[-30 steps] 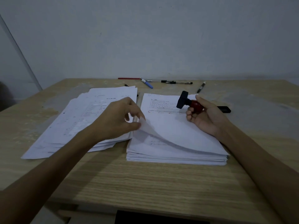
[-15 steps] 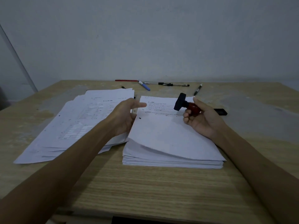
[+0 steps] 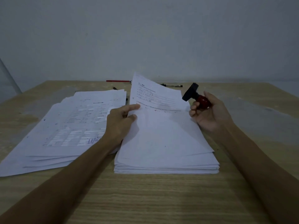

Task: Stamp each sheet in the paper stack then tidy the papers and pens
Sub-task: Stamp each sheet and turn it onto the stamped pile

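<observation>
The top sheet (image 3: 155,101) is pinched by the left hand (image 3: 120,122) for moving aside; the stamp (image 3: 196,97) is gripped ready by the right hand's (image 3: 210,113) fingers (image 3: 194,108).

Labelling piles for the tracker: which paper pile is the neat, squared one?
The paper stack on the right, under the lifted sheet that the left hand pinches. Its edges line up; the left pile lies fanned and skewed.

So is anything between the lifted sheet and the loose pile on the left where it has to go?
Nothing visible. The left hand pinches the lifted sheet at its left edge, right beside the loose pile. The right hand holds the stamp off to the other side.
</observation>
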